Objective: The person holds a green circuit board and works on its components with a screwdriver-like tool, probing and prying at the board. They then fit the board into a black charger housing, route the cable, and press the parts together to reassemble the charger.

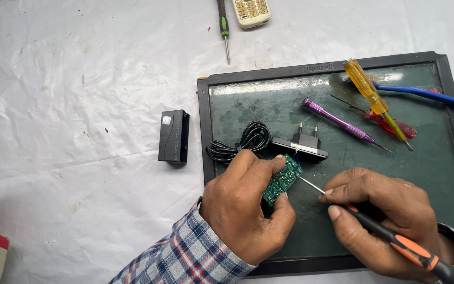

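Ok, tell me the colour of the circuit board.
Green circuit board, pinched in the left hand; head view.

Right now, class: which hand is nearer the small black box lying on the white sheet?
Left. The left hand lies just right of the black box; the right hand is farther right.

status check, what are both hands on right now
Left hand pinching green circuit board. Right hand holding orange-black screwdriver, tip at board. Nothing between them.

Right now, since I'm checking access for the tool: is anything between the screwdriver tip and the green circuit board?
Nothing visible. The left hand holds the green circuit board up, and the screwdriver in the right hand reaches its edge unobstructed.
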